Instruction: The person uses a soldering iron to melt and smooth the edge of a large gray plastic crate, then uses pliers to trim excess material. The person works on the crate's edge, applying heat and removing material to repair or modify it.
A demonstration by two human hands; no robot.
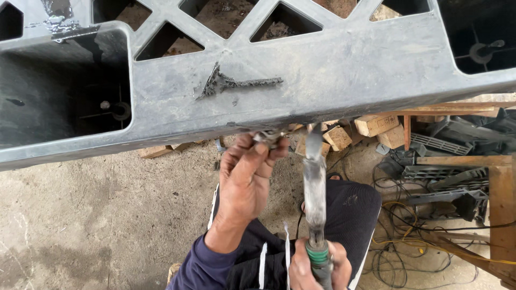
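Note:
A large grey plastic pallet (333,70) fills the top of the view, with a rough dark melted seam (236,83) on its face. My left hand (247,174) pinches a small grey plastic piece (267,137) against the pallet's lower edge. My right hand (320,268) grips the green-collared handle of a long metal welding tool (315,182). The tool's tip points up and meets the pallet's lower edge just right of the plastic piece.
Wooden blocks (376,124) lie under the pallet's edge. Grey plastic scraps (446,142), tangled cables (414,225) and a wooden beam (502,204) crowd the right side. Bare concrete floor (107,215) spreads to the left. My dark-trousered knee (352,207) sits below the tool.

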